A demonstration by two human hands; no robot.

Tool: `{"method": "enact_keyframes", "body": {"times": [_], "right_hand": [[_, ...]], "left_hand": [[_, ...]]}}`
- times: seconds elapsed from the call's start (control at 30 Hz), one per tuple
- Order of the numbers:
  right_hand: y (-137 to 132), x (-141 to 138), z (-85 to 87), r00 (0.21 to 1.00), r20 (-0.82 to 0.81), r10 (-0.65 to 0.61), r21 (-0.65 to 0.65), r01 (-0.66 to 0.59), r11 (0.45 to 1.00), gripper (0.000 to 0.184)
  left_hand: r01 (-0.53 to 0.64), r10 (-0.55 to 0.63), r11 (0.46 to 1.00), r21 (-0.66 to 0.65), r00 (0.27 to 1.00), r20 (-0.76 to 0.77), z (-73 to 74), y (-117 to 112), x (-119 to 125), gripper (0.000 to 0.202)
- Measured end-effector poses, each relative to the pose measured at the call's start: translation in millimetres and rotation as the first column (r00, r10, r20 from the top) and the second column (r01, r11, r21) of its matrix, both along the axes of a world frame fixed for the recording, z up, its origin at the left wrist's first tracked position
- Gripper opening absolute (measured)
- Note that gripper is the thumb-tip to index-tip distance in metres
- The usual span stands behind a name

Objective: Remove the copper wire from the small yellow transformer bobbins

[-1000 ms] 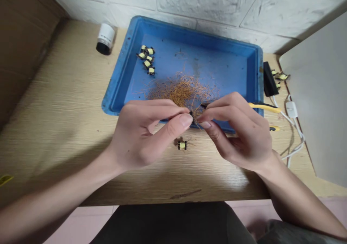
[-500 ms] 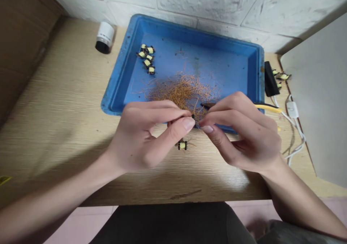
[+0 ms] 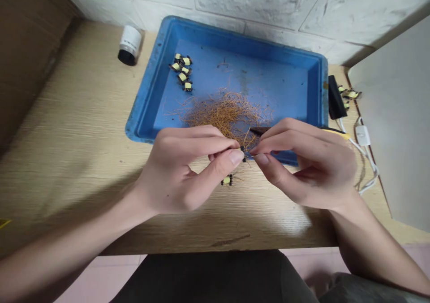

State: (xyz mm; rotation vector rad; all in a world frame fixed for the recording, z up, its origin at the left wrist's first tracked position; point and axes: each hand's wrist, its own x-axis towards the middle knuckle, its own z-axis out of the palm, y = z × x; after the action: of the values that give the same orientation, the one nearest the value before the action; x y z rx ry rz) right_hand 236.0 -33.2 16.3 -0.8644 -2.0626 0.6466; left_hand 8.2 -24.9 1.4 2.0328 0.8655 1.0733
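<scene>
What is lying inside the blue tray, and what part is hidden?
The blue tray holds a loose pile of thin copper wire and a group of small yellow-taped coils. The left hand and right hand cover its near edge, hiding what lies there.

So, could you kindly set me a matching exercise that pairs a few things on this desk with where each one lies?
Things:
1. Tangle of fine copper-coloured wire
2. White cylinder with a black end
3. Yellow-handled pliers
4. Small yellow-banded coil

Places:
A. On the pale wood-grain table, left of the tray
B. Across the tray's right rim, under the right hand
C. Inside the blue plastic tray
D. On the table, just below the tray's near rim

Pairs: 1-C, 2-A, 3-B, 4-D
</scene>
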Motion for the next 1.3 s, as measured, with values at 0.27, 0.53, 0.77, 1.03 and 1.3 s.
{"method": "enact_keyframes", "body": {"times": [0.27,0.53,0.77,1.03,1.3], "right_hand": [[0,0,-2.1,1.0,0.014,0.016,-0.024,-0.016,1.0,0.015],[-2,-2,-7.7,0.999,0.048,0.025,-0.08,-0.021,0.997,0.015],[-3,-5,-6.5,0.999,0.041,0.003,-0.091,0.001,0.996,0.018],[-4,-4,-9.8,0.998,0.053,0.03,-0.096,-0.025,0.995,0.018],[-3,-7,-11.5,0.996,0.08,-0.027,-0.057,0.031,0.998,0.017]], "left_hand": [[0.017,-0.017,1.0,0.026,1.0,-0.013,-2.1,1,-1,0.022],[0.016,-0.016,0.999,0.028,1.0,-0.024,-2.4,1,-1,0.019],[0.034,-0.033,0.999,0.023,0.999,-0.019,-2.7,1,-1,0.022],[0.061,-0.06,0.998,0.004,0.996,-0.058,0.7,2,-2,0.026],[0.066,-0.064,0.998,0.01,0.991,-0.118,2.0,4,-2,0.029]]}}
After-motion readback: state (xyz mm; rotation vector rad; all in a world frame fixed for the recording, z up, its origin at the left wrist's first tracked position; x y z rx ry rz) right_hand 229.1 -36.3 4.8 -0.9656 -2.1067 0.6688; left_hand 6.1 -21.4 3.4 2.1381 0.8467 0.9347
